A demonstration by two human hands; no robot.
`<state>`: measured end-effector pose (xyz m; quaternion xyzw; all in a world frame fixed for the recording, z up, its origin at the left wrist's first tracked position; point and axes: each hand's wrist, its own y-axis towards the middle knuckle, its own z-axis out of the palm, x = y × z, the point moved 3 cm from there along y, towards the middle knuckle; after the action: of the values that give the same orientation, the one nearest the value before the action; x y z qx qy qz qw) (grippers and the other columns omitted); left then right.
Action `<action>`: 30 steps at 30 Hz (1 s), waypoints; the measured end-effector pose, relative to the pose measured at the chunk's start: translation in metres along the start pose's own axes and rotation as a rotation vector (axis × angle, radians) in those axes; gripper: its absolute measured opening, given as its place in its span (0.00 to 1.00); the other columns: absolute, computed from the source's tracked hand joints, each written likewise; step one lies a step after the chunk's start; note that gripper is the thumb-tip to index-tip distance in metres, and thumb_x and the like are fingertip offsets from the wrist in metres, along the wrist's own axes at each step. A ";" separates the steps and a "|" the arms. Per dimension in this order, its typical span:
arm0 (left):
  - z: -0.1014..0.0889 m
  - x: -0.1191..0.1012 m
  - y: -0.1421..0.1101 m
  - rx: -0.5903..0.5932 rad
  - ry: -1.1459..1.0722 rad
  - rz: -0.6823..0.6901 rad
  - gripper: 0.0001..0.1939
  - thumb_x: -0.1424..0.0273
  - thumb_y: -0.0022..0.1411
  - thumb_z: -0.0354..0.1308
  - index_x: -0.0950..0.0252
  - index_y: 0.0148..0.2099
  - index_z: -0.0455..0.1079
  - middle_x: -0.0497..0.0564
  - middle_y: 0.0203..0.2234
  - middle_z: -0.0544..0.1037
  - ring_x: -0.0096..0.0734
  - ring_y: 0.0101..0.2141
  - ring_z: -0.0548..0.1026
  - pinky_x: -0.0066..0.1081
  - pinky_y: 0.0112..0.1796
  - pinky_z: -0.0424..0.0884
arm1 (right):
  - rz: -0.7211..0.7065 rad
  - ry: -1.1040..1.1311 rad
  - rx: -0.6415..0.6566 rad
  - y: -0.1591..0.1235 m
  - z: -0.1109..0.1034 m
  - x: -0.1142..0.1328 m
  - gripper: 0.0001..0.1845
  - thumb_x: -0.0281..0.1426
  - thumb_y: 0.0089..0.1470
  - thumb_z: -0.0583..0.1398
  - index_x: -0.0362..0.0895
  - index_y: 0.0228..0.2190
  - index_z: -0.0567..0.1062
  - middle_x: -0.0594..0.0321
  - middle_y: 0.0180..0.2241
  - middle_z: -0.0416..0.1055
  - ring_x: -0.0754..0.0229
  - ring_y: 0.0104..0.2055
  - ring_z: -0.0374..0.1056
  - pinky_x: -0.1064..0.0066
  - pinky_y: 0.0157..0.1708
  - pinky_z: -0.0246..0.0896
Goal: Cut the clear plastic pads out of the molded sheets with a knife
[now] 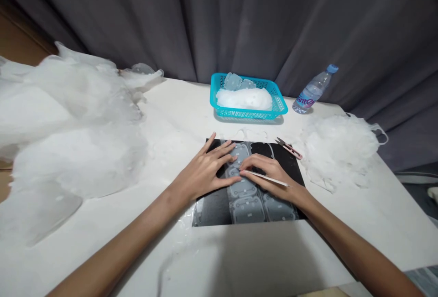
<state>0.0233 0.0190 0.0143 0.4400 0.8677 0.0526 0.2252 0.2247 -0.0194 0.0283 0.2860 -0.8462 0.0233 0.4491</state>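
- Plastic sheet [247,209], lower centre of the frame — looks light, thin, slippery; best held by its edges.
- Left hand [207,169] spread over it.
- Right hand [270,169] pinching a white stick [267,179].

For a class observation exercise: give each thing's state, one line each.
Left hand: open, fingers spread.
Right hand: closed on a thin white stick.
Turquoise perforated plastic basket: upright, holding white material.
Clear blue-capped plastic bottle: standing, cap on.
Pink-handled metal snips: blades parted.
Black rectangular mat: flat, partly covered by translucent plastic pieces.
Two white translucent piles: loosely heaped.
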 end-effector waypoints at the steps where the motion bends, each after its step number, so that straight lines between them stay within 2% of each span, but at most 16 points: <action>1: 0.000 0.000 0.000 -0.004 0.014 0.001 0.31 0.47 0.70 0.55 0.67 0.61 0.72 0.60 0.65 0.71 0.44 0.67 0.66 0.51 0.72 0.37 | 0.004 -0.001 -0.001 0.000 0.000 0.000 0.04 0.31 0.69 0.59 0.47 0.41 0.75 0.60 0.42 0.75 0.57 0.47 0.72 0.65 0.50 0.66; 4: 0.000 0.001 0.000 -0.008 0.047 -0.011 0.32 0.46 0.68 0.55 0.66 0.60 0.73 0.59 0.63 0.73 0.45 0.65 0.68 0.50 0.72 0.34 | 0.010 -0.012 0.000 0.000 0.001 0.000 0.05 0.31 0.69 0.58 0.47 0.42 0.74 0.59 0.43 0.75 0.57 0.47 0.72 0.64 0.50 0.66; 13: -0.004 -0.001 0.002 -0.043 0.086 -0.023 0.30 0.44 0.66 0.56 0.62 0.56 0.78 0.56 0.60 0.76 0.49 0.63 0.71 0.53 0.72 0.37 | -0.087 -0.134 0.016 0.000 0.004 -0.002 0.07 0.32 0.71 0.55 0.47 0.44 0.73 0.57 0.43 0.75 0.55 0.48 0.71 0.61 0.52 0.67; 18: -0.005 -0.002 0.003 -0.035 0.070 -0.046 0.30 0.44 0.66 0.57 0.62 0.56 0.78 0.56 0.61 0.75 0.50 0.63 0.71 0.53 0.72 0.36 | -0.050 -0.177 0.046 -0.004 -0.011 -0.004 0.07 0.31 0.71 0.55 0.46 0.43 0.74 0.56 0.43 0.76 0.54 0.47 0.72 0.61 0.50 0.67; 22: -0.005 0.000 0.004 -0.025 0.059 -0.049 0.31 0.43 0.65 0.57 0.62 0.57 0.77 0.55 0.61 0.75 0.50 0.64 0.70 0.53 0.72 0.36 | -0.008 -0.084 0.039 -0.006 -0.020 -0.005 0.06 0.31 0.69 0.58 0.46 0.41 0.75 0.58 0.42 0.76 0.57 0.45 0.73 0.64 0.48 0.67; 26: -0.004 0.001 0.004 -0.032 0.063 -0.044 0.31 0.43 0.65 0.57 0.61 0.57 0.77 0.55 0.62 0.75 0.50 0.64 0.70 0.53 0.72 0.36 | -0.047 -0.031 0.030 -0.004 -0.012 -0.006 0.06 0.32 0.69 0.58 0.46 0.43 0.75 0.59 0.43 0.76 0.57 0.47 0.73 0.64 0.50 0.67; 30: -0.004 0.001 0.005 -0.029 0.026 -0.050 0.30 0.44 0.65 0.57 0.59 0.58 0.76 0.54 0.62 0.75 0.51 0.64 0.69 0.55 0.71 0.36 | -0.065 -0.082 0.020 -0.002 -0.005 -0.007 0.07 0.33 0.70 0.56 0.47 0.44 0.74 0.58 0.44 0.75 0.55 0.49 0.72 0.61 0.52 0.68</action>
<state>0.0242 0.0232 0.0189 0.4141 0.8804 0.0655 0.2214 0.2328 -0.0166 0.0254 0.3188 -0.8537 0.0055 0.4117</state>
